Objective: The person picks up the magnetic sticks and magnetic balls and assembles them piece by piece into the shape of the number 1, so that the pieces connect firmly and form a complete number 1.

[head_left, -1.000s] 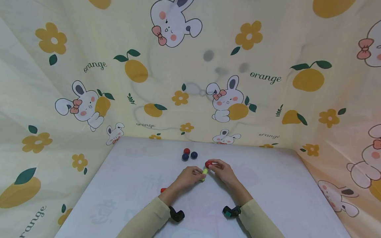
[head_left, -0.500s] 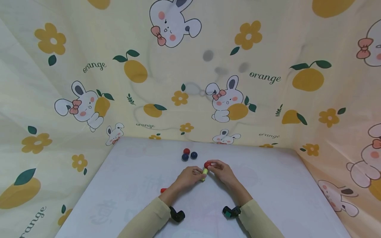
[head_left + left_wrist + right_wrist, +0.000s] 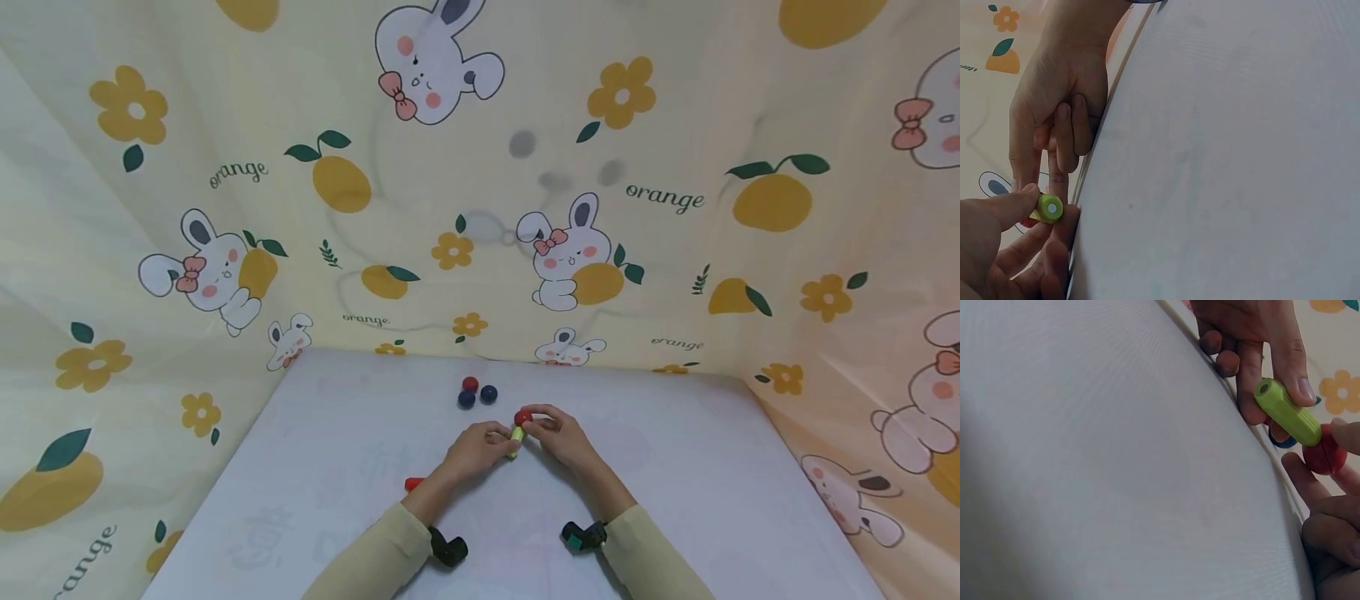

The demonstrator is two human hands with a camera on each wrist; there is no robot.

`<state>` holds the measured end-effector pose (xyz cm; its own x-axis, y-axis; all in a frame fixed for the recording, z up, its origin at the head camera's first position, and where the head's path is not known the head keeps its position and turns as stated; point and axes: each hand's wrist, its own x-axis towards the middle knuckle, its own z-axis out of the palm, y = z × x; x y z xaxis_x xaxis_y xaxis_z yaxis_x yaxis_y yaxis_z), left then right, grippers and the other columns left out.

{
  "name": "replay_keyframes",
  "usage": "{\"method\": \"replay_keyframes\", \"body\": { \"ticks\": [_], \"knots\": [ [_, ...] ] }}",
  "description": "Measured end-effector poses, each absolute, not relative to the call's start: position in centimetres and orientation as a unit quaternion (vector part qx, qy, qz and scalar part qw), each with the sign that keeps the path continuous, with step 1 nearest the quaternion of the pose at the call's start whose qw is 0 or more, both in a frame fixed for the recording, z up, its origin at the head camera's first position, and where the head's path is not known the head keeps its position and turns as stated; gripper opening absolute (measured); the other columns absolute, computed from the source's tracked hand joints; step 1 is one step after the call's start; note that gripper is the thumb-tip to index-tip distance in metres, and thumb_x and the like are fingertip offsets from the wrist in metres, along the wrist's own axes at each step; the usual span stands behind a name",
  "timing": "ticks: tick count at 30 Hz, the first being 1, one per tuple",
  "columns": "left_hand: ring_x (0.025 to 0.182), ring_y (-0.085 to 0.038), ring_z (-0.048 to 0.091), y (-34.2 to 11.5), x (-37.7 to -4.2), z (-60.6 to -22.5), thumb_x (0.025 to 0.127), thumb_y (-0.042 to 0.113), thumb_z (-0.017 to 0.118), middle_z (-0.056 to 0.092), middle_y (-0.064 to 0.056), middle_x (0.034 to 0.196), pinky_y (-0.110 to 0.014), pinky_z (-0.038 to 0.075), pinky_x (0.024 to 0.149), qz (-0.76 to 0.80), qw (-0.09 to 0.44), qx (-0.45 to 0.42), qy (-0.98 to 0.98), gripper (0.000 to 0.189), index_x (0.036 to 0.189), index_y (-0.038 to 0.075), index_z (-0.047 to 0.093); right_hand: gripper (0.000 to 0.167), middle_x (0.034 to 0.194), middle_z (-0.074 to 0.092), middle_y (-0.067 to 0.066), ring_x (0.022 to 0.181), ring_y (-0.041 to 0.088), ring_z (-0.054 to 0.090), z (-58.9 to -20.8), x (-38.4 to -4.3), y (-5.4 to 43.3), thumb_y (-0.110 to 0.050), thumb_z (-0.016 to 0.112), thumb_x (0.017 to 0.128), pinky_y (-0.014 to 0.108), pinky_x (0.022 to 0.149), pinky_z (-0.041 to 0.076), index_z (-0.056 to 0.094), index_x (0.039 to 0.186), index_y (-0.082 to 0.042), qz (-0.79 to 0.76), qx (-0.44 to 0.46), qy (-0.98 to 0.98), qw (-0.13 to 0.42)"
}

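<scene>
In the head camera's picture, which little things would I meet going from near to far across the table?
Red piece → green stick → held red ball → left dark blue ball → rear red ball.

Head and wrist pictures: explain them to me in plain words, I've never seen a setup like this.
There is no machine gripping anything: a person works with two bare hands. The wide picture comes from a camera worn on the head, looking forward and down. The other two come from small black cameras worn on the wrists, each watching its own hand's work. The left hand holds a yellow-green stick; the right hand pinches a red ball, which appears to touch the stick's end. On the white table lie a second red ball, two dark blue balls and a red piece, partly hidden by the left arm.
</scene>
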<state>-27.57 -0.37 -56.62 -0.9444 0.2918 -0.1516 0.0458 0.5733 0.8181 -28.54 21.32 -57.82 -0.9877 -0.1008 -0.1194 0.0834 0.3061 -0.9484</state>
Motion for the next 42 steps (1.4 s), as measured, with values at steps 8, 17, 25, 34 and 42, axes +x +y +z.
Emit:
{"method": "replay_keyframes", "body": {
  "ticks": [8,17,25,34,42],
  "knots": [
    [0.098,-0.018,0.071,-0.3,-27.5,-56.7,0.098,0.048,0.077,0.080,0.001,0.103,-0.049,0.053,0.090,0.448,0.131,0.090,0.880,0.034,0.116,0.018,0.077,0.040,0.119,0.079,0.009,0.102,0.019,0.063,-57.7,-28.4,21.4,-0.029,0.078,0.101,0.034,0.082,0.042,0.069,0.138,-0.017,-0.598,-0.012,0.798,0.076],
    [0.106,-0.023,0.072,-0.3,-27.0,-56.5,0.101,0.049,0.073,0.080,-0.003,0.108,-0.052,0.054,0.095,0.452,0.125,0.082,0.879,0.035,0.114,0.017,0.076,0.039,0.115,0.079,0.006,0.098,0.019,0.061,-58.1,-28.5,21.5,-0.031,0.078,0.101,0.033,0.078,0.042,0.070,0.138,-0.019,-0.601,-0.011,0.796,0.069],
    [0.093,-0.017,0.066,-0.6,-26.8,-56.5,0.105,0.042,0.069,0.080,0.005,0.093,-0.043,0.049,0.087,0.486,0.134,0.093,0.859,0.030,0.112,0.014,0.075,0.038,0.117,0.079,0.007,0.102,0.023,0.062,-58.0,-28.4,21.4,-0.028,0.076,0.103,0.034,0.083,0.045,0.068,0.139,-0.019,-0.601,0.002,0.796,0.069],
    [0.088,-0.014,0.065,-1.1,-26.7,-56.3,0.106,0.039,0.070,0.079,0.006,0.089,-0.039,0.047,0.084,0.489,0.145,0.101,0.854,0.028,0.114,0.013,0.073,0.040,0.123,0.079,0.009,0.109,0.024,0.066,-58.1,-28.3,21.3,-0.030,0.076,0.103,0.035,0.087,0.045,0.068,0.140,-0.016,-0.601,0.005,0.797,0.062],
    [0.094,-0.014,0.068,-2.6,-27.1,-55.5,0.106,0.037,0.068,0.076,0.006,0.096,-0.043,0.057,0.090,0.465,0.145,0.106,0.867,0.021,0.115,0.018,0.075,0.040,0.117,0.079,0.006,0.101,0.022,0.062,-58.4,-28.7,21.4,-0.035,0.077,0.101,0.033,0.082,0.046,0.070,0.138,-0.020,-0.590,0.024,0.805,0.059]
  ]
}}
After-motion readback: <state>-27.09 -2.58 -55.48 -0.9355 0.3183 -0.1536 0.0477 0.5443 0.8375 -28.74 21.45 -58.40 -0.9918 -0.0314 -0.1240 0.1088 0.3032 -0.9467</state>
